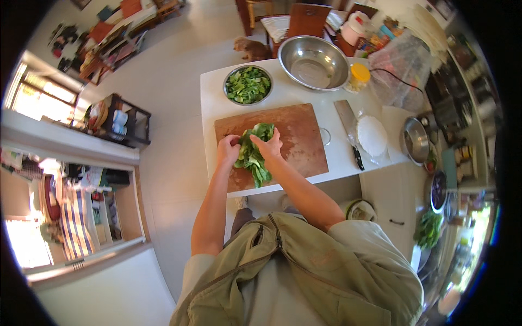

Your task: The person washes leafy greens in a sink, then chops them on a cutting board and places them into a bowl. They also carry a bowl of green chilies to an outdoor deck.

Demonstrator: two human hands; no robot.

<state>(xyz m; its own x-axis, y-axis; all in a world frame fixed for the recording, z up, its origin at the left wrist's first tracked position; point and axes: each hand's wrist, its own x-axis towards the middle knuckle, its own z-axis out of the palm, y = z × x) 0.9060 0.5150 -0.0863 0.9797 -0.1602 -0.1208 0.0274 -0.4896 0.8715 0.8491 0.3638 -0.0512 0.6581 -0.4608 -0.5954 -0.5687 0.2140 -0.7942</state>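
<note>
A bunch of leafy greens lies over the left part of a wooden chopping board. My left hand has its fingers curled at the left edge of the bunch. On the other side, my right hand grips the leaves, thumb across the top and fingers at their right side. Behind the board stands a metal bowl of cut greens. A cleaver with a black handle rests on the white table right of the board, away from both hands.
A large steel basin and a yellow-lidded jar stand at the table's far side. White round plates in plastic wrap lie beside the cleaver. A brown dog is on the floor beyond the table. Right, a counter holds another steel bowl.
</note>
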